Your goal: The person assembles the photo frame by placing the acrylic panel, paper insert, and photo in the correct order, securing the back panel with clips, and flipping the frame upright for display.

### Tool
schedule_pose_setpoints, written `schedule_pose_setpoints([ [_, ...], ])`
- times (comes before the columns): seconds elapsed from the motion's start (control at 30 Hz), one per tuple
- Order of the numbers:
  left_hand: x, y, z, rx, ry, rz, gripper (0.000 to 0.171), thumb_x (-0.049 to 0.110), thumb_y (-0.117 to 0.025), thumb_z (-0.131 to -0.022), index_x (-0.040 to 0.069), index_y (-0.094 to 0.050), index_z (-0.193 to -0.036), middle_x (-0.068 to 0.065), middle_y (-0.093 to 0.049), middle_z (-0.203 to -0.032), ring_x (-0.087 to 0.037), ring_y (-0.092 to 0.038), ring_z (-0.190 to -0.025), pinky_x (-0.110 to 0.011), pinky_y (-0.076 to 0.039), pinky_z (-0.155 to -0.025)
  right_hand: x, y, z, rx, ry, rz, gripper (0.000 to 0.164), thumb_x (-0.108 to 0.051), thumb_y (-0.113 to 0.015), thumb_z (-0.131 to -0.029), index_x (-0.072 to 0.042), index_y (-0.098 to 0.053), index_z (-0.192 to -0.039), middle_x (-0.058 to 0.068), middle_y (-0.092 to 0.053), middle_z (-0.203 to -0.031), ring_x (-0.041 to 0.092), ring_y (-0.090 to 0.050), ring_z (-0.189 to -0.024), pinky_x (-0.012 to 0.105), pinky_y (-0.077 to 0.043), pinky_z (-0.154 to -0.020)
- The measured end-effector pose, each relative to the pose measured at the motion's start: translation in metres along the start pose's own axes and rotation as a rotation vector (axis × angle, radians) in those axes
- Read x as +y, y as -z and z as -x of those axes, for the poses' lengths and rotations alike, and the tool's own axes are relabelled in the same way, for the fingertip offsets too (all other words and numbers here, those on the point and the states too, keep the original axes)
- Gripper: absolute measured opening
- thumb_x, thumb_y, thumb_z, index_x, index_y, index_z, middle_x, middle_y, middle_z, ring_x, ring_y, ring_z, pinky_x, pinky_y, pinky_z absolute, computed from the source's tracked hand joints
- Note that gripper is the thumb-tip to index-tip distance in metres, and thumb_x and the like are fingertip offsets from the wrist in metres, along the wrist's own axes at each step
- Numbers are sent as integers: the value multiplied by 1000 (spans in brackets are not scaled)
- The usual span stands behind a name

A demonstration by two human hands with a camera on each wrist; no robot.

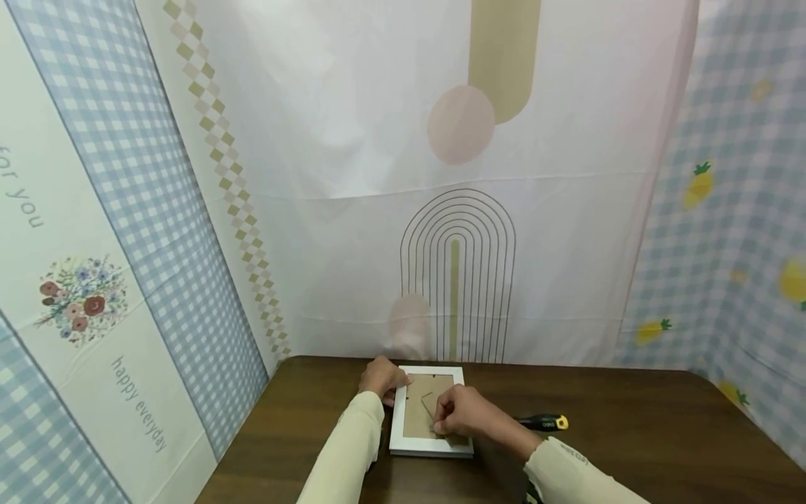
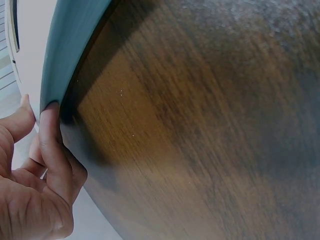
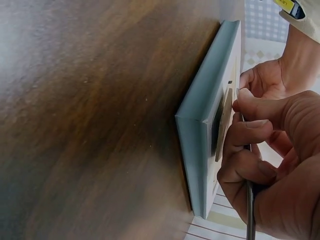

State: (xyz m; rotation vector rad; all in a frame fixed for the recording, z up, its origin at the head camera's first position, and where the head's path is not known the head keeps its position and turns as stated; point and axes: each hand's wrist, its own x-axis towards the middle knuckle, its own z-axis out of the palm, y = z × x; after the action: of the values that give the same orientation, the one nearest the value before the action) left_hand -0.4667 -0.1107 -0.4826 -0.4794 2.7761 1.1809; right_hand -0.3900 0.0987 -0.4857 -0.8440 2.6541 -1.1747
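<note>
A white picture frame (image 1: pixel 425 444) lies face down on the table, its brown backing board (image 1: pixel 418 421) showing. My left hand (image 1: pixel 381 379) holds the frame's left side near the far corner, thumb on top and fingertips against the outer edge (image 2: pixel 67 60). My right hand (image 1: pixel 462 411) is over the backing, its fingertips close to a slightly raised brown flap (image 3: pixel 225 127). Between its curled fingers runs the thin metal shaft (image 3: pixel 250 212) of a screwdriver, whose black and yellow handle (image 1: pixel 544 422) sticks out to the right behind the wrist. My fingers partly hide the flap.
The dark wooden table (image 1: pixel 604 420) ends at the back against a white patterned cloth (image 1: pixel 352 280). Blue checked cloths hang at the left (image 1: pixel 157 175) and right (image 1: pixel 724 266). A small black thing peeks out beneath the right sleeve (image 1: pixel 567 472).
</note>
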Motion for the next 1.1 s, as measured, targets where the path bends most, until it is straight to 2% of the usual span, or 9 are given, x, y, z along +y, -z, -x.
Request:
schedule_pose_setpoints([
  [0.2, -7, -2, 2, 1, 16, -3, 32, 19, -94, -92, -3, -72, -98, -15, -67, -75, -22, -66, -58, -31, -65, -49, -7, -5, 9, 10, 6, 21, 16, -4, -92, -87, -10, -81, -77, -7, -73, -71, -1, -52, -66, 17, -43, -60],
  [0.37, -8, -2, 1, 1, 13, -3, 32, 19, -94, -93, -3, -72, -97, -15, -67, -75, -22, -67, -58, -31, -66, -50, -6, -7, 10, -2, 17, 26, 17, 0, -91, -86, -10, -80, -76, -5, -74, -71, 2, -54, -65, 17, -43, -58],
  [0.6, -5, 1, 0, -8, 4, 20, 33, 21, -94, -93, -4, -75, -102, -14, -68, -78, -23, -68, -61, -32, -66, -52, -14, -4, 12, -16, 14, 26, 17, 0, -91, -86, -11, -81, -77, -4, -74, -74, 6, -57, -69, 19, -45, -60],
  [0.73, -2, 2, 1, -15, 3, 23, 33, 21, -95, -93, -4, -74, -99, -15, -68, -77, -23, -68, -61, -32, -66, -51, -13, -3, 12, -16, 21, 44, 18, 1, -91, -85, -11, -80, -76, -6, -72, -73, 3, -56, -69, 18, -45, -60],
  [0.87, -1, 2, -4, -26, 8, 20, 33, 21, -96, -91, -4, -74, -96, -18, -71, -77, -25, -71, -62, -34, -68, -53, -13, -2, 13, -18, 37, 55, 16, 2, -89, -84, -10, -81, -78, -7, -72, -74, 0, -55, -69, 17, -47, -61],
  [0.9, -5, -2, -13, -29, 2, 16, 34, 22, -96, -92, -4, -74, -97, -18, -71, -78, -26, -72, -62, -35, -68, -53, -13, -2, 13, -20, 36, 55, 14, 2, -88, -84, -9, -81, -79, -7, -72, -75, -1, -56, -69, 17, -47, -61],
  [0.97, -4, -2, -15, -32, 2, 12, 35, 22, -96, -91, -5, -75, -98, -20, -72, -80, -28, -73, -63, -36, -69, -53, -12, -2, 14, -25, 33, 55, 12, 3, -85, -85, -8, -82, -81, -7, -73, -77, -1, -56, -70, 17, -48, -62],
  [1.0, -8, -7, -23, -34, -10, 10, 37, 24, -96, -91, -5, -75, -99, -20, -71, -80, -28, -73, -63, -36, -68, -52, -12, -2, 14, -28, 31, 56, 11, 3, -85, -85, -8, -83, -82, -7, -73, -77, 0, -57, -70, 17, -48, -62],
  [1.1, -8, -7, -23, -37, -10, 17, 37, 23, -96, -91, -6, -74, -101, -21, -71, -81, -30, -74, -65, -37, -68, -52, -11, -2, 15, -33, 23, 68, 11, 4, -83, -85, -7, -83, -83, -5, -73, -79, 2, -58, -71, 18, -49, -62],
])
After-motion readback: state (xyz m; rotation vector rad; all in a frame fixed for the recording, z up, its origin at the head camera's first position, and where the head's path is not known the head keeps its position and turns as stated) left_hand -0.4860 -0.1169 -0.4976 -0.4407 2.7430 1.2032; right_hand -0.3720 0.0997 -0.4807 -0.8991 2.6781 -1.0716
